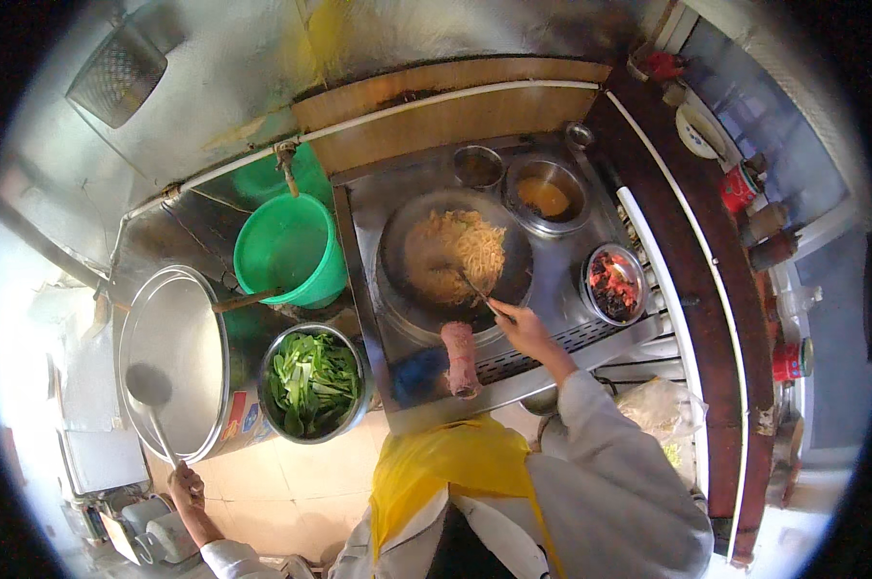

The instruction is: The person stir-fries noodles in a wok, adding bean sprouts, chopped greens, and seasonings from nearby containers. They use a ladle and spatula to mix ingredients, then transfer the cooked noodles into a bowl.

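My right hand grips the handle of a metal utensil, its head down in the food. Noodle-like strips in brown liquid fill the middle of a dark wok on the stove. The wok's cloth-wrapped handle points towards me, untouched. Out to the left, my left hand is closed round the long handle of a ladle, whose bowl is over the wide metal pot. Cut leafy greens lie in a metal bowl between the pot and the stove.
A green plastic bucket stands behind the greens. Right of the wok are a pot of orange-brown liquid and a bowl of red and dark pieces. A small metal pot sits behind. White pipes edge a right-hand shelf holding red cans.
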